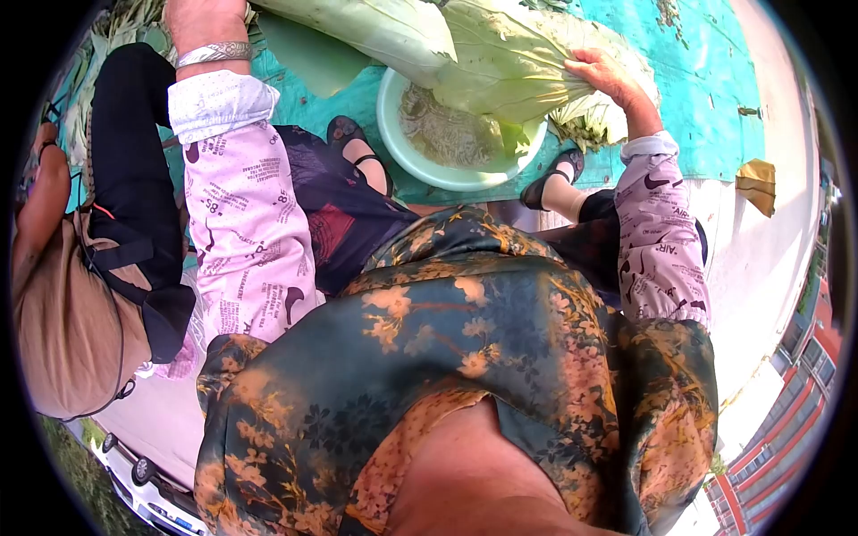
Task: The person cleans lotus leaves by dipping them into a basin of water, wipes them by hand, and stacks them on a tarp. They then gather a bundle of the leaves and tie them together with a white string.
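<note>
Large pale green leaves (505,58), folded and veined, stretch across the top of the view and over a light green basin (391,134). Murky water (447,125) stands in the basin, and one leaf edge hangs down into it. My right hand (617,85) is closed on the gathered right end of a leaf, fingers on top; its thumb is not clearly visible. At the top left, my left hand (207,16) is near the leaves' left end. The frame's edge cuts off its fingers, so what they hold is hidden.
A turquoise sheet (706,98) covers the ground, with more leaves (590,125) beside the basin and at the far left. My shoes (547,183) flank the basin. Another person (80,295) sits close on my left. A brown scrap (758,186) lies at the right.
</note>
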`<state>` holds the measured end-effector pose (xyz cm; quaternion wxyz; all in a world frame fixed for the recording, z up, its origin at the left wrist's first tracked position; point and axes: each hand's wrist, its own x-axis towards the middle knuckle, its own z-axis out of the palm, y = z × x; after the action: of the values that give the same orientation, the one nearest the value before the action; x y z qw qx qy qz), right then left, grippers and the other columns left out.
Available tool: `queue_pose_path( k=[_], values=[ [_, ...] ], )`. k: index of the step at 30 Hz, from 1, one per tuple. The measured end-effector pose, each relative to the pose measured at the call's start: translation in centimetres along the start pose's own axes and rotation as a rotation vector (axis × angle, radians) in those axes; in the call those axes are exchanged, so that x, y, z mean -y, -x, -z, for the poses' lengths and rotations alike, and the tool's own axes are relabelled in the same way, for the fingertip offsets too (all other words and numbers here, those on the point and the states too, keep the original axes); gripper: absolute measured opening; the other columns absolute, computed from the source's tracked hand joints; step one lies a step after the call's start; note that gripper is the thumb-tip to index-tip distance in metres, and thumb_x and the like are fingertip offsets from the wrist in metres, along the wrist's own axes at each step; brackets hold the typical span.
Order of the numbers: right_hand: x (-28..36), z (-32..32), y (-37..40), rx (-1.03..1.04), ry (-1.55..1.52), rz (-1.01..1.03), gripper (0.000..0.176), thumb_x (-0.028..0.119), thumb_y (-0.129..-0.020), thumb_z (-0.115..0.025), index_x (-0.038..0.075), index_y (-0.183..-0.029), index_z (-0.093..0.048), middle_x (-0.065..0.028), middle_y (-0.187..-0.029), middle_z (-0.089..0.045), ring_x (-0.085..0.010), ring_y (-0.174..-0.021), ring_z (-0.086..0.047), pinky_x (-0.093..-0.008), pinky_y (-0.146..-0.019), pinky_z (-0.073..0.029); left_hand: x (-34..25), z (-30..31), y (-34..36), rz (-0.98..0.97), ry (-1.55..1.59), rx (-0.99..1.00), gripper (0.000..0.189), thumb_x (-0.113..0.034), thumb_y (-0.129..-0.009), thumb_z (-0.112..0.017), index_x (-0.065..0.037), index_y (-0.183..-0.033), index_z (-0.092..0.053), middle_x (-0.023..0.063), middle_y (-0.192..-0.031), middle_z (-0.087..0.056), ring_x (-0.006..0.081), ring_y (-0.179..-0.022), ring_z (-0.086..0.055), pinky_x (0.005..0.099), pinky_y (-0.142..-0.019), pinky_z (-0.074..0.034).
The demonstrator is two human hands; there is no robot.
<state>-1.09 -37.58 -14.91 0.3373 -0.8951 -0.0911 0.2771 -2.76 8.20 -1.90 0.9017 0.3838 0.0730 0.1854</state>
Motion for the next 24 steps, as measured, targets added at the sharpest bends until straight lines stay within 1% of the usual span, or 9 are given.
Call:
queue_pose_path(
  k=[2, 3, 4, 5, 7, 8, 12, 17, 24],
  values=[
    [0.4, 0.4, 1.0, 0.049, -0.16, -0.085, 0.027, 0.025, -0.084, -0.055, 0.003, -0.098, -0.06, 0.0009, -0.082, -0.06, -0.0066, -0.073, -0.053, -0.0231, -0.065, -0.043, -0.4, -0.9, 0.5, 0.023, -0.001, -0.096, 0.026, -0.015, -0.084, -0.056, -0.001, -0.105, -0.057, 0.0121, -0.103, -0.061, 0.026, -0.092, -0.059, 0.04, -0.081, -0.049],
    [-1.0, -0.1, 0.7, -0.039, -0.079, -0.082, 0.026, 0.025, -0.084, -0.054, 0.003, -0.095, -0.06, 0.0022, -0.078, -0.058, -0.0065, -0.07, -0.051, -0.0234, -0.061, -0.043, -0.6, 2.6, -3.6, -0.01, -0.178, -0.267, 0.027, -0.017, -0.086, -0.057, 0.001, -0.106, -0.054, 0.0126, -0.107, -0.059, 0.0271, -0.094, -0.058, 0.0431, -0.086, -0.046],
    [-1.5, 0.0, 0.8, -0.047, -0.024, -0.095, 0.025, 0.025, -0.084, -0.055, 0.003, -0.097, -0.059, 0.0017, -0.079, -0.058, -0.007, -0.07, -0.052, -0.0233, -0.061, -0.043, -0.4, 4.1, -5.2, 0.028, -0.184, -0.24, 0.03, -0.017, -0.086, -0.057, 0.001, -0.11, -0.053, 0.0146, -0.114, -0.056, 0.0309, -0.102, -0.055, 0.0481, -0.092, -0.042],
    [-1.0, 0.1, 1.6, -0.044, -0.164, -0.106, 0.029, 0.025, -0.084, -0.056, 0.002, -0.101, -0.059, 0.0015, -0.08, -0.059, -0.008, -0.072, -0.053, -0.0232, -0.062, -0.043, -0.1, 0.7, -2.4, -0.016, -0.189, -0.333, 0.032, -0.018, -0.086, -0.056, 0.001, -0.112, -0.052, 0.0153, -0.115, -0.055, 0.0309, -0.104, -0.054, 0.0488, -0.093, -0.041],
    [-2.6, -0.8, 1.3, -0.22, -0.343, -0.084, 0.046, 0.031, -0.078, -0.062, 0.0, -0.112, -0.056, -0.0032, -0.086, -0.061, -0.0111, -0.069, -0.054, -0.0255, -0.058, -0.044, 0.1, 1.9, -3.1, 0.02, -0.141, -0.312, 0.032, -0.015, -0.086, -0.057, 0.004, -0.111, -0.051, 0.0167, -0.11, -0.058, 0.0301, -0.097, -0.058, 0.0459, -0.087, -0.047],
    [-3.3, -0.1, 1.2, -0.157, -0.451, -0.059, 0.039, 0.03, -0.079, -0.062, 0.002, -0.107, -0.058, -0.0016, -0.082, -0.06, -0.0092, -0.069, -0.053, -0.0242, -0.057, -0.044, 0.1, 1.7, -3.1, 0.018, -0.153, -0.324, 0.031, -0.016, -0.086, -0.056, 0.003, -0.11, -0.052, 0.0162, -0.111, -0.057, 0.0296, -0.099, -0.057, 0.0454, -0.088, -0.046],
    [-1.6, 3.0, 3.1, -0.489, -0.561, -0.015, 0.023, 0.025, -0.083, -0.059, 0.005, -0.093, -0.061, 0.0016, -0.074, -0.057, -0.0073, -0.066, -0.051, -0.0228, -0.056, -0.043, 0.1, 2.1, -3.2, 0.026, -0.182, -0.344, 0.032, -0.018, -0.085, -0.059, 0.001, -0.11, -0.053, 0.0135, -0.111, -0.058, 0.0279, -0.098, -0.057, 0.0436, -0.088, -0.046],
    [-7.6, 7.1, 2.9, -0.823, -0.96, 0.015, 0.018, 0.023, -0.085, -0.058, 0.012, -0.1, -0.057, 0.003, -0.088, -0.059, -0.0088, -0.076, -0.054, -0.0305, -0.067, -0.047, -0.1, 1.7, -2.6, 0.025, -0.266, -0.337, 0.033, -0.021, -0.084, -0.061, 0.0, -0.109, -0.055, 0.0124, -0.111, -0.058, 0.0267, -0.096, -0.057, 0.0408, -0.087, -0.046],
    [-20.2, 4.3, 4.4, -1.196, -1.005, -0.4, 0.019, 0.021, -0.083, -0.059, 0.014, -0.1, -0.056, -0.002, -0.09, -0.059, -0.0174, -0.077, -0.056, -0.037, -0.066, -0.048, 0.1, 0.3, -2.2, 0.057, -0.307, -0.307, 0.037, -0.023, -0.085, -0.06, 0.001, -0.112, -0.053, 0.0127, -0.115, -0.056, 0.0257, -0.1, -0.056, 0.0384, -0.09, -0.044]
  ],
)
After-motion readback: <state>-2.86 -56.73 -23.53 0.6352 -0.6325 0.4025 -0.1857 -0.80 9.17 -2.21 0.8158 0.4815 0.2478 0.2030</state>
